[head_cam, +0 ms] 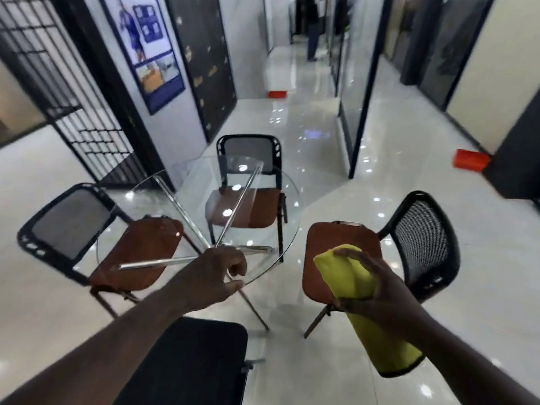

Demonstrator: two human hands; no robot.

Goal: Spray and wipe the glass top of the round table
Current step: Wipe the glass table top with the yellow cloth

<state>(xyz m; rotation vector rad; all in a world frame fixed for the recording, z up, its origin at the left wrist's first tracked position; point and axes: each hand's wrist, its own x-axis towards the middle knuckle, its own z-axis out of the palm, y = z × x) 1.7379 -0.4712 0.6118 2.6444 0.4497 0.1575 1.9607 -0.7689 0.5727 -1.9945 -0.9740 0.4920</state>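
The round table has a clear glass top [271, 200] on crossed chrome legs [233, 211] and stands in the middle of the view. My left hand [217, 276] reaches over the near edge of the glass with its fingers curled and nothing visible in them. My right hand [377, 290] is to the right of the table, above a chair seat, and grips a folded yellow cloth [347, 276] that hangs down past my wrist. No spray bottle is in view.
Three chairs with brown seats and black mesh backs ring the table: left [67, 223], far [248, 150] and right [423, 238]. A black chair back [190, 355] is right in front of me. Glossy tiled corridor beyond, with orange boxes [470, 159] and a person far off.
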